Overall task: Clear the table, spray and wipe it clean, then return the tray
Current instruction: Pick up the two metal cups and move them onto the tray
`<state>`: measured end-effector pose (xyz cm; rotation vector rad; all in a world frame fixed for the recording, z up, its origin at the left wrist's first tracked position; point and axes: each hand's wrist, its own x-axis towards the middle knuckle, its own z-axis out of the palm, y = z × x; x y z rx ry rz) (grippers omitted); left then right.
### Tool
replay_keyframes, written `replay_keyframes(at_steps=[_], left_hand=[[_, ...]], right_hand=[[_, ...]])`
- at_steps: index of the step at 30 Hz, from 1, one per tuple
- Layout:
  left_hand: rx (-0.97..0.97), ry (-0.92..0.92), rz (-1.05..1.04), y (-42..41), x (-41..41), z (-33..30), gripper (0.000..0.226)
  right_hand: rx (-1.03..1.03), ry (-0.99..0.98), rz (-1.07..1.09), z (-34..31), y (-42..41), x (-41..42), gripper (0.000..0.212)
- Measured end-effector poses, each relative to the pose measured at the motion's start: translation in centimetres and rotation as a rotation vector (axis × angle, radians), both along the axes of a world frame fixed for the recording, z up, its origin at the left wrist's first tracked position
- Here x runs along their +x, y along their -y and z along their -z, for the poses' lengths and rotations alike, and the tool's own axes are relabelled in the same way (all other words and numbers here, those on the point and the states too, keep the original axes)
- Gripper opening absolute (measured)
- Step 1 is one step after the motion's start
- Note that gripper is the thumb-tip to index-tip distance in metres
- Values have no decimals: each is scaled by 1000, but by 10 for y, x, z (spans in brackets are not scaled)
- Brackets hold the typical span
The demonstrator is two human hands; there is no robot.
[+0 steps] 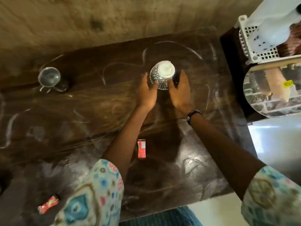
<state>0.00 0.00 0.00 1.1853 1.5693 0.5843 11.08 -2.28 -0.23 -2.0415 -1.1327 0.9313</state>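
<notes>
You had a dark wooden table (pixel 68 121) filling most of the frame, its top streaked with pale chalky smears and looping marks. Above the centre of the frame stood a patterned cup (pixel 160 77) with something white in or on its top; the blur hid what it was. At the upper left sat a clear glass mug (pixel 50 79) with its handle toward the lower left. Below the centre of the frame lay a small red wrapper (pixel 141 148), lengthwise up and down the picture. Near the lower left corner lay a crumpled red sweet wrapper (pixel 48 204), well apart from the first.
</notes>
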Motion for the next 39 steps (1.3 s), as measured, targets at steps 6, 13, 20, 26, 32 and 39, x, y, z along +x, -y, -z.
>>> replay_keyframes(at_steps=[6,13,20,26,32,39], left_hand=[[-102,84,-23,-11,28,-1,69],[-69,269,-277,19,48,-22,55],[-118,497,-337,49,109,-68,39],[-234,637,-65,71,178,-84,30],[-251,564,181,92,206,-80,48],[-294,537,207,107,211,-69,48]], right_hand=[[-60,-146,-58,5,-5,9,64],[101,-399,124,-5,27,28,41],[212,-679,173,-70,69,100,40],[279,-460,26,-116,105,185,35],[327,537,-65,-79,121,247,24],[251,750,-109,-33,126,271,35]])
